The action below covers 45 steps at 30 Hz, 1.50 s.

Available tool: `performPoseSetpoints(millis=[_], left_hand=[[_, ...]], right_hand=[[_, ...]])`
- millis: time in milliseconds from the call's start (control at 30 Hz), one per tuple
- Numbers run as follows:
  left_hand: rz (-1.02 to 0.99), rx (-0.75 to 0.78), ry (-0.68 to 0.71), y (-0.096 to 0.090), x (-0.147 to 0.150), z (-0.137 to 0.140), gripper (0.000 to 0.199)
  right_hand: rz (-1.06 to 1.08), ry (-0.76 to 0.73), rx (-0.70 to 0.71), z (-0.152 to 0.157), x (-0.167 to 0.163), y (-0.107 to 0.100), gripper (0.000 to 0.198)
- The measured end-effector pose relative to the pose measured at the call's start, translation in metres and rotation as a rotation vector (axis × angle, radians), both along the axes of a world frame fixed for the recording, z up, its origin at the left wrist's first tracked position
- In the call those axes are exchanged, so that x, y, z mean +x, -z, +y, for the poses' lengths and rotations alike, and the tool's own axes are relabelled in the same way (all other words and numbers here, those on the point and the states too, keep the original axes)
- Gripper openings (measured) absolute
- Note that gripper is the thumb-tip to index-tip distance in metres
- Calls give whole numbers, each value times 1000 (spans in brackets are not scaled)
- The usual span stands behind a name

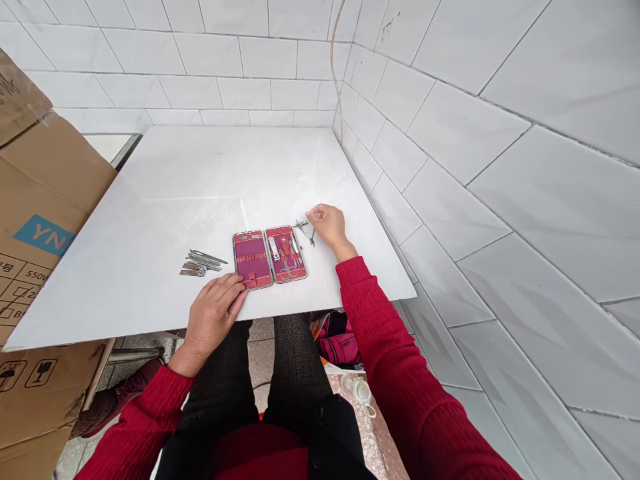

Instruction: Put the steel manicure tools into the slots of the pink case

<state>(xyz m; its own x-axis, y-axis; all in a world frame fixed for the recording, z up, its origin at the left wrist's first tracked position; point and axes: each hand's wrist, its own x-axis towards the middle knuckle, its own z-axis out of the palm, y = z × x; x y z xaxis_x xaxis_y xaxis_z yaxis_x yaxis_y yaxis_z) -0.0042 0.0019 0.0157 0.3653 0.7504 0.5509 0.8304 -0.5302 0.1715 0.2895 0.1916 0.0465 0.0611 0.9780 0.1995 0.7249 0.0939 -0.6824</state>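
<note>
A manicure case point(253, 247) lies unfolded on the table, red outside with purple lining. Its left half shows a row of bare loops. In the right half sit small scissors point(289, 272), a nail clipper point(274, 249) and several slim tools. My left hand point(215, 308) rests with extended fingers at the case's lower left corner, fingertips touching its edge. Just beyond the upper right corner, my right hand point(327, 225) pinches small silver nippers point(305, 231) with spread handles. Several metal tools point(206, 259), nail clippers among them, lie in a pile left of the case.
The white table point(195, 167) meets a tiled wall point(425, 133) on the right. A large cardboard box point(45, 180) stands along its left side. A cable point(334, 60) hangs in the back corner. Below the front edge are a pink bag point(341, 343) and a clear container point(359, 389).
</note>
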Motion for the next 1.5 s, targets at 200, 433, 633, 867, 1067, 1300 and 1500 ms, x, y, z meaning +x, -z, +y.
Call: performPoseSetpoints(millis=[200, 433, 633, 867, 1067, 1300, 1500], left_hand=[[15, 12, -4, 3, -2, 0, 19], [2, -15, -13, 4, -1, 0, 22], [1, -38, -5, 4, -2, -1, 25], [-8, -27, 4, 5, -2, 0, 25], [-25, -28, 9, 6, -2, 1, 26], [-9, -18, 7, 7, -2, 1, 27], [12, 14, 10, 6, -2, 1, 24]], right_hand=[[177, -329, -81, -28, -32, -4, 27], [-382, -382, -140, -71, -65, -26, 35], [-606, -362, -162, -77, -80, -29, 22], [-478, -368, -227, -103, -56, -30, 19], [-354, -129, -139, -94, -7, -36, 19], [-542, 83, -194, -64, 15, -12, 16], [-377, 80, -138, -65, 17, -9, 21]])
